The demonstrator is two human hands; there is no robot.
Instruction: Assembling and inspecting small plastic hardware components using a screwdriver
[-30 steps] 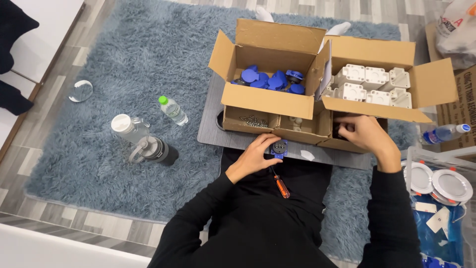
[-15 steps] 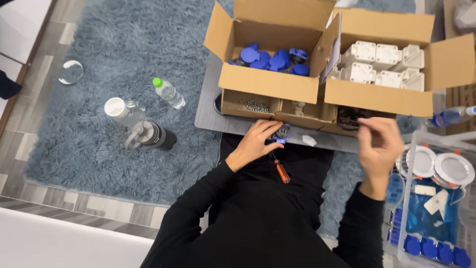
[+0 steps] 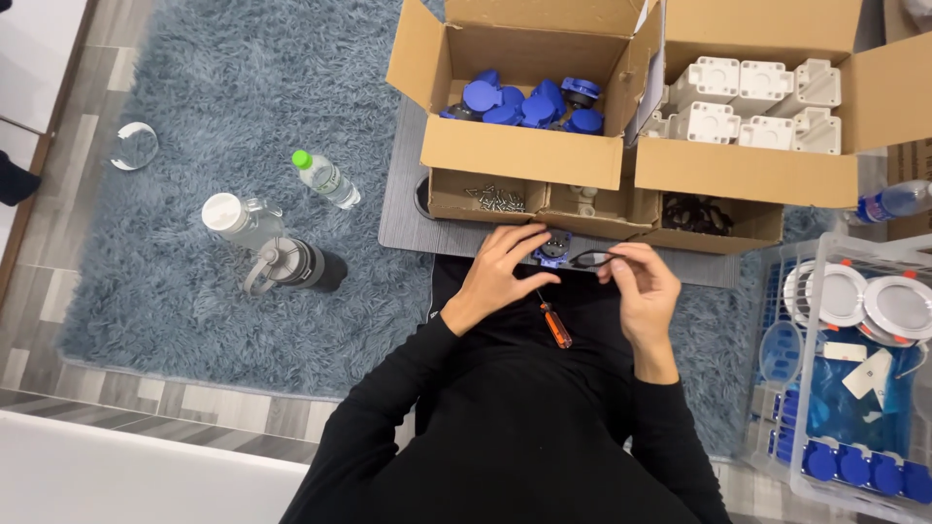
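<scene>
My left hand (image 3: 497,274) rests on my lap at the grey mat's (image 3: 408,229) front edge, its fingers on a small blue round part (image 3: 556,248). Just right of it, my right hand (image 3: 643,287) pinches a thin black ring (image 3: 590,259) and holds it against the blue part. An orange-handled screwdriver (image 3: 555,325) lies on my black trousers between the two wrists. Behind the hands is an open cardboard box (image 3: 524,155) full of blue parts (image 3: 529,102). A second open box (image 3: 728,173) beside it holds white plastic housings (image 3: 757,107).
Low compartments in front of the boxes hold screws (image 3: 495,199) and black rings (image 3: 694,213). Three bottles (image 3: 325,180) (image 3: 238,218) (image 3: 296,264) lie on the blue shaggy rug (image 3: 194,320) to the left. A clear crate (image 3: 825,456) with white round lamps and blue parts stands at the right.
My right hand left the compartment of black rings and came down left to the blue part with a ring in its fingers. My left hand stayed on the blue part.
</scene>
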